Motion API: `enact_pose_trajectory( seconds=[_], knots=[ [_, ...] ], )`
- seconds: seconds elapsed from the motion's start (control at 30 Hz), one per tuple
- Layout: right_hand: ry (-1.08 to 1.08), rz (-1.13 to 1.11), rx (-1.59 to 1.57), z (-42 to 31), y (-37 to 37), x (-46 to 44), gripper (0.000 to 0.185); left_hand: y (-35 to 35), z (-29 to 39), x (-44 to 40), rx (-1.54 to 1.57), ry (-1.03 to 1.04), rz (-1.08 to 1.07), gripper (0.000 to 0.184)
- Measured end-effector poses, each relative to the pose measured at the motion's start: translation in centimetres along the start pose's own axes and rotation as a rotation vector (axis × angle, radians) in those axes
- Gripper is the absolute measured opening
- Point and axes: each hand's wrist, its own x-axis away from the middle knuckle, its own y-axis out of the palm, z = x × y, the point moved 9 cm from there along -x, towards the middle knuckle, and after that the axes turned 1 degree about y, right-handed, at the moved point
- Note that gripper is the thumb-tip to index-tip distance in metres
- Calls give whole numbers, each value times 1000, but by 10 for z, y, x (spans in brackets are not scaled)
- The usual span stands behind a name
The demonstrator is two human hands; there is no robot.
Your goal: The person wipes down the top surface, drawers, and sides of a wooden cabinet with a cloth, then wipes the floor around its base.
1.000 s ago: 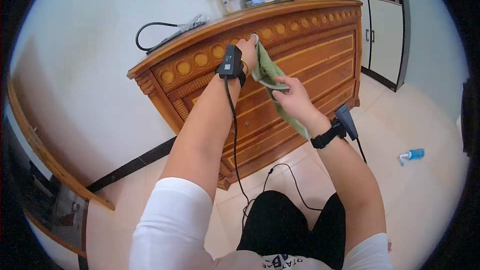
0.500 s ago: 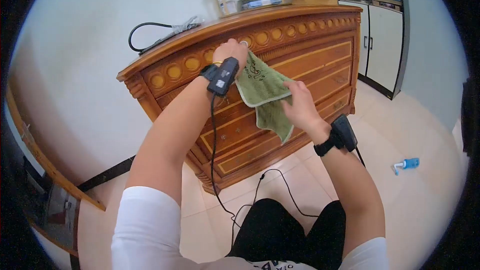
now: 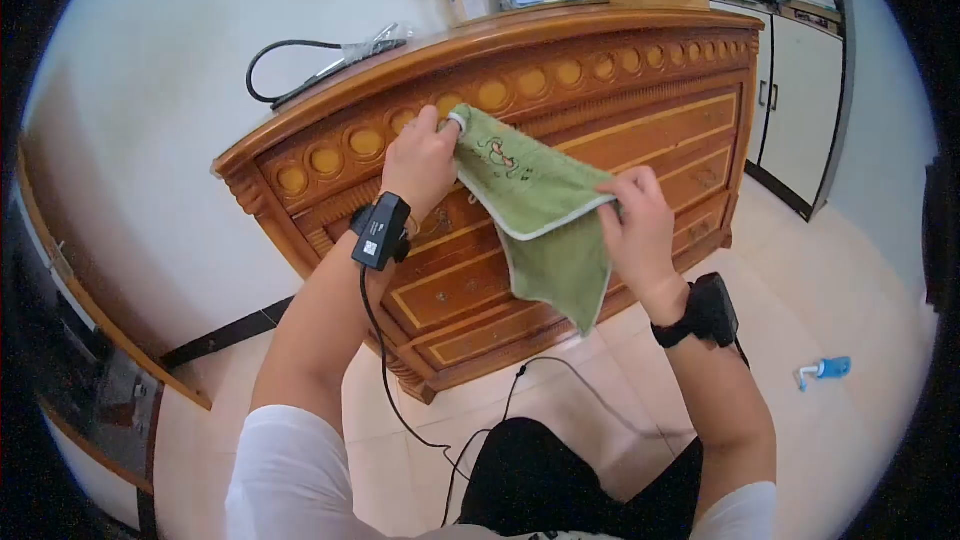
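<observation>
Two-handed, gripping the cloth (image 3: 540, 180): pinching a corner in the left hand (image 3: 420, 165), an edge in the right hand (image 3: 642, 230), slanting downward between.

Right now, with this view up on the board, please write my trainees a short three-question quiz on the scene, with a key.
1. True or false: the left hand and the right hand both hold the green cloth.
2. Where is the blue bottle? A: in the left hand; B: on the floor; C: wrapped in the cloth.
3. What piece of furniture stands behind the cloth?

Key: 1. True. 2. B. 3. A wooden dresser.
</observation>
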Motion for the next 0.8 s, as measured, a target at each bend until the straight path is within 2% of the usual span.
enact_pose_trajectory(
  seconds=[0.1, 0.13, 0.23, 0.33, 0.4, 0.5, 0.57, 0.6, 0.7, 0.8],
  knots=[
    [-41, 189, 178, -9, -11, -4, 15, -5, 0, 3, 72, -139, -76, 21],
    [21, 213, 216, -7, -13, -10, 13, -5, -2, 6, 116, -219, -146, 20],
    [427, 195, 134, 33, -6, -31, 8, -23, 18, 26, 149, -289, -259, 20],
    [804, 135, -489, 107, 40, -40, 11, -45, 47, 46, 438, -307, -123, 15],
    [611, 225, -487, 114, 54, -61, 15, -55, 65, 59, 614, -306, -3, 11],
    [370, 238, -506, 66, 60, -88, 18, -56, 78, 73, 855, -350, 178, 10],
    [253, 193, -458, 47, 72, -107, 20, -40, 79, 75, 933, -426, 185, 14],
    [183, 153, -322, 41, 77, -117, 23, -30, 78, 74, 979, -459, 197, 15],
    [-128, 294, -134, 17, 81, -126, 23, 3, 68, 70, 1074, -552, 205, 23],
    [-168, 329, 63, 10, 91, -122, 25, 21, 56, 67, 1115, -582, 260, 26]
  ],
)
